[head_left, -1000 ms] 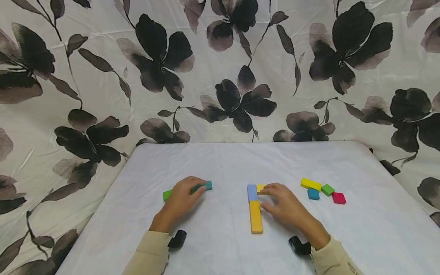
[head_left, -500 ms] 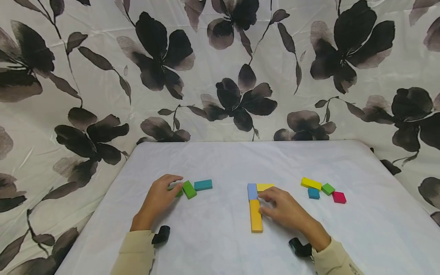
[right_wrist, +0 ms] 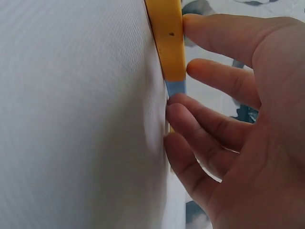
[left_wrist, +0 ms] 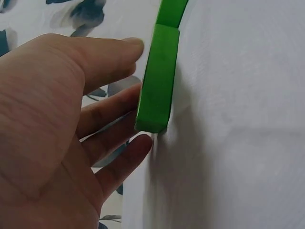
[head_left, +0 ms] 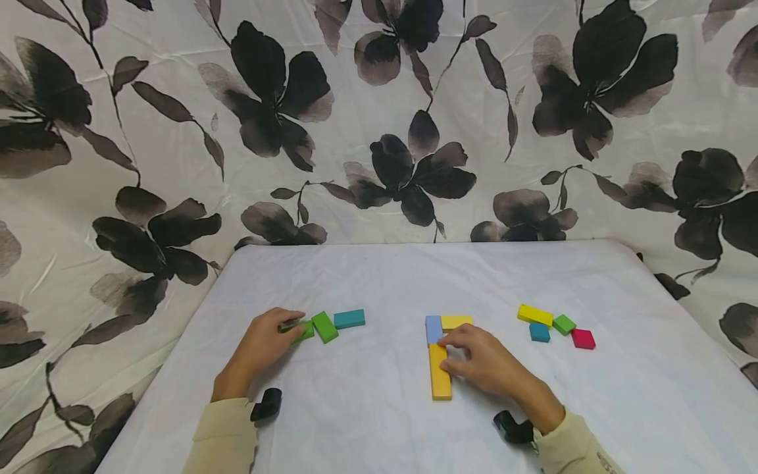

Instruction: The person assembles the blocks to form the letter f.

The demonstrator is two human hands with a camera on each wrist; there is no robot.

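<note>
A person's bare hands worked on either side of a white-covered bench [head_left: 385, 283], both with their fingers parted. The left hand [head_left: 260, 339] straddled a green block [head_left: 307, 332] on the left, its thumb set apart from the fingers, the thumb on the near side and fingertips on the far side; whether they pressed on the block could not be told. Just right of it lay a second green block [head_left: 325, 327], slanted, then a teal block [head_left: 349, 318]. Near the middle, the right hand [head_left: 491, 361] was loosely spread, its thumb tip appearing to touch an amber block [head_left: 441, 387] and its index fingertip by the joint where that block met a pale blue block [head_left: 433, 327]. A yellow block [head_left: 456, 322] ran rightward from the pale blue block's far end. Off to the right lay a longer yellow block [head_left: 535, 314], a blue block [head_left: 539, 332], a small green block [head_left: 564, 324] and a red block [head_left: 583, 339]. Flowered cloth [head_left: 423, 174] hung behind the bench's far edge.
</note>
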